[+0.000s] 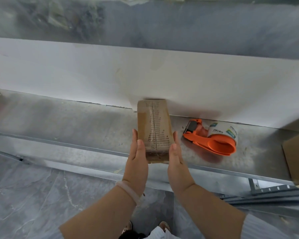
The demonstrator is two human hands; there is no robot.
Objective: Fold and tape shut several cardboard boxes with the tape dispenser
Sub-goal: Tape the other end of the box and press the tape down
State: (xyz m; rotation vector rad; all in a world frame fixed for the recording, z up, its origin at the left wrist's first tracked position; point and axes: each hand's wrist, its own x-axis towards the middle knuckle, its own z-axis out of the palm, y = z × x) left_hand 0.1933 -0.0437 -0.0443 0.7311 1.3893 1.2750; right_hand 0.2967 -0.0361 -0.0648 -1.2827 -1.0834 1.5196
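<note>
Here, a small taped cardboard box point(154, 128) is pressed between the straight-fingered left hand point(137, 163) and right hand point(175, 163), just left of the orange tape dispenser point(212, 144). "deli" is printed on the dispenser's tape roll point(223, 131); the box's print is too blurred to be read. Another carton point(297, 152) is seen to the dispenser's right.

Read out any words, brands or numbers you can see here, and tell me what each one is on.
"deli": on the tape roll in the orange tape dispenser, seen upside down and repeated round the roll.
Small marks beside each "deli": too blurred to read.
Rows of print on the top of the cardboard box: too blurred to read.
No other text shows.
</note>
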